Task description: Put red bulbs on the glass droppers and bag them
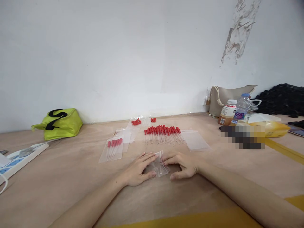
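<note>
A small clear zip bag (159,167) lies crumpled on the table between my hands, its red-lined zip edge turned to the right. My left hand (142,169) rests with fingers stretched over the bag's left side, thumb apart from them. On the other side, my right hand (184,164) touches the zip edge with its fingertips; its fingers are bent, and the thumb stands away on the table. Just beyond is a row of droppers (163,131) with red bulbs and clear stems. Several more droppers (115,143) lie in a flat clear bag (104,155) to the left.
Flat zip bags lie right (196,140) and left (125,136) of the droppers. Loose red bulbs (136,122) sit behind. A power strip (26,160) and lime-green bag (63,123) stand left; bottles (228,112), a yellow tissue pack (276,126) and grey bag (234,95) right.
</note>
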Demonstrator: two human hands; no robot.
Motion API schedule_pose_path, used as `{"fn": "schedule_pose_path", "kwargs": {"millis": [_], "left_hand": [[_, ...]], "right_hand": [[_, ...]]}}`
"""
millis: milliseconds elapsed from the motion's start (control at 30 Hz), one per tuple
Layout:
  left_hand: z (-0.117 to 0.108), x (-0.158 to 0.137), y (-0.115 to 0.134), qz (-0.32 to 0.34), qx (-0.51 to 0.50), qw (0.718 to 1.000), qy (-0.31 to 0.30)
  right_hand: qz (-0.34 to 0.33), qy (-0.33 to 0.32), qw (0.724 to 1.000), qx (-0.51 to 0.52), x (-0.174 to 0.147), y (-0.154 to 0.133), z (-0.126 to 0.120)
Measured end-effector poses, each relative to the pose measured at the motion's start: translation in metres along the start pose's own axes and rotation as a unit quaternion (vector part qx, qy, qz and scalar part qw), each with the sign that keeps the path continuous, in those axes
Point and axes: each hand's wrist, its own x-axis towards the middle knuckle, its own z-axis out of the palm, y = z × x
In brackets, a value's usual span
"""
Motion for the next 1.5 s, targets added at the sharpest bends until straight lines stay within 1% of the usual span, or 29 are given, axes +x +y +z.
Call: {"fn": "schedule_pose_path", "kwargs": {"millis": [100, 167, 333, 467, 533, 567, 600, 633, 667, 700, 767, 800, 867, 1000, 1133, 1233, 1333, 1400, 1433, 1467, 1500], "left_hand": [[0.0, 0.0, 0.0, -0.001, 0.003, 1.0, 0.005], [-0.001, -0.002, -0.002, -0.005, 0.005, 1.0, 0.015], [-0.006, -0.007, -0.01, -0.021, 0.006, 1.0, 0.022], [-0.008, -0.009, -0.013, -0.042, -0.002, 0.998, 0.037], [-0.007, -0.008, -0.014, -0.047, -0.002, 0.998, 0.045], [-0.006, -0.008, -0.014, -0.048, -0.002, 0.998, 0.047], [-0.006, -0.007, -0.015, -0.047, -0.001, 0.998, 0.048], [-0.005, -0.007, -0.015, -0.046, 0.0, 0.998, 0.048], [-0.004, -0.006, -0.016, -0.043, 0.0, 0.998, 0.048], [-0.003, -0.006, -0.017, -0.04, -0.001, 0.998, 0.047], [-0.002, -0.005, -0.019, -0.036, -0.002, 0.998, 0.045], [-0.002, -0.005, -0.019, -0.035, -0.002, 0.998, 0.045], [-0.002, -0.005, -0.02, -0.034, -0.001, 0.998, 0.047], [-0.001, -0.007, -0.018, -0.027, -0.006, 0.998, 0.054], [-0.001, -0.007, -0.015, -0.024, -0.004, 0.997, 0.068], [-0.002, -0.007, -0.012, -0.026, -0.006, 0.997, 0.075], [-0.006, -0.008, -0.01, -0.031, -0.004, 0.997, 0.077], [-0.009, -0.009, -0.01, -0.027, 0.0, 0.998, 0.065], [-0.011, -0.01, -0.011, -0.023, 0.002, 0.998, 0.056], [-0.012, -0.011, -0.013, -0.018, 0.004, 0.999, 0.047], [-0.013, -0.012, -0.014, -0.014, 0.005, 0.999, 0.041]], "right_hand": [[-0.006, -0.031, 0.998, -0.055, 0.001, -0.003, -0.001], [0.005, -0.04, 0.996, -0.075, 0.0, -0.002, -0.002], [0.051, -0.034, 0.996, -0.06, -0.004, 0.005, -0.004], [0.065, 0.031, 0.997, 0.01, -0.006, 0.013, -0.001], [0.082, 0.089, 0.991, 0.054, -0.004, 0.022, -0.003], [0.108, 0.132, 0.984, 0.06, -0.003, 0.029, -0.006], [0.149, 0.182, 0.971, 0.051, -0.001, 0.038, -0.011], [0.205, 0.24, 0.949, 0.025, 0.002, 0.047, -0.016], [0.271, 0.295, 0.916, -0.012, 0.005, 0.057, -0.023], [0.33, 0.331, 0.882, -0.052, 0.008, 0.068, -0.03], [0.434, 0.359, 0.82, -0.101, 0.015, 0.088, -0.042], [0.472, 0.362, 0.796, -0.109, 0.019, 0.097, -0.047], [0.515, 0.362, 0.77, -0.109, 0.026, 0.111, -0.052], [0.559, 0.364, 0.741, -0.077, 0.034, 0.127, -0.047], [0.572, 0.386, 0.722, -0.043, 0.036, 0.13, -0.048], [0.548, 0.414, 0.726, -0.011, 0.033, 0.125, -0.057], [0.497, 0.447, 0.743, 0.03, 0.026, 0.111, -0.064], [0.451, 0.48, 0.749, 0.065, 0.017, 0.098, -0.06], [0.429, 0.498, 0.749, 0.086, 0.012, 0.091, -0.055], [0.391, 0.527, 0.744, 0.127, 0.008, 0.084, -0.048], [0.363, 0.549, 0.733, 0.173, 0.003, 0.077, -0.04]]}}
